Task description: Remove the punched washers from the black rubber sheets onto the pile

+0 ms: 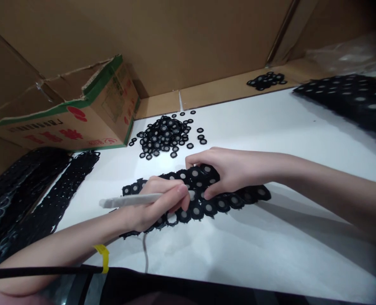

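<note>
My left hand (164, 199) is closed round a white pen-shaped tool (127, 200), its tip end pointing right over a black sheet of joined rings (221, 205). Pale round discs fill most of the rings; one near the front edge shows white. Bent over the sheet's far edge, my right hand (230, 169) grips it, thumb on top near the tool's tip and fingertips partly hidden behind. Beyond both hands lies a heap of loose black rings with pale centres (164, 135), several scattered around it.
A cardboard box (105, 110) stands at the back left. Black ring strips (70, 182) lie at the left, another black perforated sheet (359, 97) at the right. A small ring pile (266, 80) rests at the back. A thin cord (146, 254) crosses the white tabletop (238, 254).
</note>
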Tool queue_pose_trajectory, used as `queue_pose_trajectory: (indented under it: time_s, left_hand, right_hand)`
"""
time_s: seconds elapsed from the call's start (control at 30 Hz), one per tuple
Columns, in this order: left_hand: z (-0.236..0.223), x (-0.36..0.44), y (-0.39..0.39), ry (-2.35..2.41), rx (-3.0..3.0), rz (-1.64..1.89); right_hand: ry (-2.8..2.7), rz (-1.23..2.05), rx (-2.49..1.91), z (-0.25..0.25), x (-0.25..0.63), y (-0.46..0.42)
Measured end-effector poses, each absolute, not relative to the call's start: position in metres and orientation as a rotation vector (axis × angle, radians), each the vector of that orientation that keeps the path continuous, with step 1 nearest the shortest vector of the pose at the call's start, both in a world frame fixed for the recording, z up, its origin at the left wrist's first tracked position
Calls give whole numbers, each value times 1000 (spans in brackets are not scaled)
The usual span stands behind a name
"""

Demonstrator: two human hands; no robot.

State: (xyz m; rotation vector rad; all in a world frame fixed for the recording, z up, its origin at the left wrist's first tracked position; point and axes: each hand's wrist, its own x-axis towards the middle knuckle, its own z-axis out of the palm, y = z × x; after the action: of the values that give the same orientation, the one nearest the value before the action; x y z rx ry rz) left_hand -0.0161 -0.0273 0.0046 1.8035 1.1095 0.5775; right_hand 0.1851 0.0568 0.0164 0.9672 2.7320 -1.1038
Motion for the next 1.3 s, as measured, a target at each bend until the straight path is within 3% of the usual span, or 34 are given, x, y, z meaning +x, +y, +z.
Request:
queue_pose_trajectory:
  time_s: [0.67, 1.03, 1.3]
  left_hand:
    - [9, -13, -22, 961, 1905, 273]
    - [0, -14, -26, 1044, 1877, 493]
    - [-2, -17, -24, 956, 2055, 592]
  right_hand:
    - [2764, -1188, 866, 14, 187, 61]
    - [2695, -1204, 881, 17, 187, 59]
    - [2635, -1035, 913, 29, 179, 47]
